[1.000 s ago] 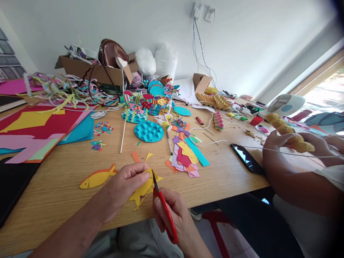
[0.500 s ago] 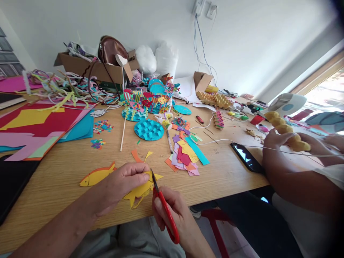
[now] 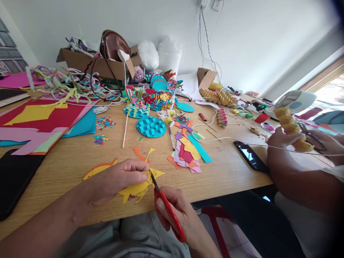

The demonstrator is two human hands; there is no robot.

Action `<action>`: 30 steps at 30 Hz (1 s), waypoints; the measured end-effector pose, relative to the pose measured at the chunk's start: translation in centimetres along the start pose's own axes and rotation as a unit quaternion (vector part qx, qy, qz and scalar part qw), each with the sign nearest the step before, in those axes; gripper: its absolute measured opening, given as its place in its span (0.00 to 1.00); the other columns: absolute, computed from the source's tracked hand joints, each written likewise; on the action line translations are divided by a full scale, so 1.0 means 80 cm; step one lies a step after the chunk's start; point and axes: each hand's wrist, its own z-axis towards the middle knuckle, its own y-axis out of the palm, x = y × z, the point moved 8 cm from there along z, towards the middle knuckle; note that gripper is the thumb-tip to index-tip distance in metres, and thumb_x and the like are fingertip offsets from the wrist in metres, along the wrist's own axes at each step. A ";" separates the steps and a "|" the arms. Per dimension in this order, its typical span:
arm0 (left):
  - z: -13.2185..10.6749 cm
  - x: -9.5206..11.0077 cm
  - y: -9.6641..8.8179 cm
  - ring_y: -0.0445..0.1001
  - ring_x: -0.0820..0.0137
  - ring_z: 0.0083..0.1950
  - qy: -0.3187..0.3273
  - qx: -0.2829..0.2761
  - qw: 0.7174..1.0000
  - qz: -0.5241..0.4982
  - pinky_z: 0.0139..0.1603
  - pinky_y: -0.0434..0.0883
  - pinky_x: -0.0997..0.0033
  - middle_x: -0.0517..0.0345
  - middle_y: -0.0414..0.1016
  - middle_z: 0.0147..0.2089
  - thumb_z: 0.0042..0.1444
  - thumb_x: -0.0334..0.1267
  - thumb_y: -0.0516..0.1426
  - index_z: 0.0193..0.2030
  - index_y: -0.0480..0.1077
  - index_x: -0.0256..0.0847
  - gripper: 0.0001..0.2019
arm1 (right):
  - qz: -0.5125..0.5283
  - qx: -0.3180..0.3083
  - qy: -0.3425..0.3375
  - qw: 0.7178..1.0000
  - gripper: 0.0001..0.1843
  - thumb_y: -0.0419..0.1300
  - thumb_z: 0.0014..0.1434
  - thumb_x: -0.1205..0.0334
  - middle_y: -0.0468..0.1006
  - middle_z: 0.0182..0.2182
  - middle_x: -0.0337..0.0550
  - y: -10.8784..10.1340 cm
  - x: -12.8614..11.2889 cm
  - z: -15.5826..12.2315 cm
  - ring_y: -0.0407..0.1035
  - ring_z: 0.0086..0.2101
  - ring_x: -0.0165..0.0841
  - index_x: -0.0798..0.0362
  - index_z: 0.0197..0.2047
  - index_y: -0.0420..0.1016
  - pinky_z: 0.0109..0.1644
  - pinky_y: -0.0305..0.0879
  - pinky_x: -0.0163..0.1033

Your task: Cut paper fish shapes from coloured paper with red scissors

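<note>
My left hand (image 3: 118, 179) pinches a yellow paper cut-out (image 3: 138, 187) just above the near edge of the wooden table (image 3: 67, 168). My right hand (image 3: 178, 215) grips red-handled scissors (image 3: 168, 208), whose dark blades meet the yellow paper at its upper right. Partly hidden behind my left hand lies a finished yellow and orange paper fish (image 3: 98, 168) flat on the table.
A co-worker at the right holds a yellow spiral piece (image 3: 291, 129) and a tool. A black phone (image 3: 249, 156) lies near them. Coloured paper scraps (image 3: 188, 154), blue paper discs (image 3: 150, 126), stacked coloured sheets (image 3: 34, 123), a cardboard box (image 3: 91, 64) and a white cord (image 3: 223, 138) crowd the table.
My left hand has turned the yellow cut-out, its tail swinging left and lower. The scissors stay at its edge. The view has shifted slightly down and right; the co-worker's hands rose a little.
</note>
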 end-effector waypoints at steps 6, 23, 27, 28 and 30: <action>0.000 -0.001 -0.002 0.59 0.76 0.22 -0.005 -0.008 1.000 0.002 0.22 0.57 0.76 0.64 0.61 0.22 0.48 0.42 0.56 0.25 0.66 0.39 0.09 | 0.007 -0.004 0.004 1.000 0.23 0.53 0.60 0.49 0.59 0.13 0.31 0.001 0.001 -0.002 0.49 0.16 0.22 0.53 0.19 0.57 0.18 0.44 0.29; 0.002 -0.002 -0.012 0.57 0.76 0.22 -0.036 -0.032 0.999 0.016 0.21 0.54 0.77 0.64 0.61 0.22 0.47 0.42 0.59 0.26 0.69 0.40 0.08 | -0.030 -0.015 0.020 0.999 0.24 0.54 0.60 0.49 0.57 0.14 0.30 -0.002 0.006 -0.002 0.49 0.17 0.22 0.53 0.19 0.55 0.20 0.43 0.30; 0.005 -0.002 -0.017 0.57 0.75 0.23 -0.047 -0.049 0.997 0.044 0.21 0.54 0.77 0.63 0.61 0.22 0.48 0.42 0.59 0.25 0.69 0.40 0.08 | -0.054 -0.024 0.018 0.998 0.24 0.52 0.61 0.48 0.56 0.14 0.31 -0.004 -0.001 0.000 0.48 0.18 0.22 0.53 0.19 0.56 0.20 0.42 0.31; 0.005 -0.002 -0.018 0.57 0.75 0.22 -0.052 -0.052 0.996 0.047 0.20 0.54 0.77 0.63 0.61 0.22 0.48 0.42 0.59 0.25 0.69 0.40 0.09 | -0.063 -0.026 0.018 0.997 0.24 0.52 0.61 0.48 0.56 0.14 0.31 -0.006 -0.003 0.001 0.48 0.18 0.23 0.53 0.19 0.56 0.20 0.41 0.31; 0.006 -0.001 -0.021 0.56 0.75 0.22 -0.057 -0.055 0.996 0.051 0.20 0.54 0.78 0.63 0.60 0.22 0.48 0.42 0.58 0.24 0.68 0.40 0.08 | -0.079 -0.028 0.020 0.996 0.24 0.52 0.61 0.48 0.55 0.14 0.31 -0.009 -0.004 0.003 0.48 0.18 0.23 0.53 0.19 0.56 0.20 0.42 0.31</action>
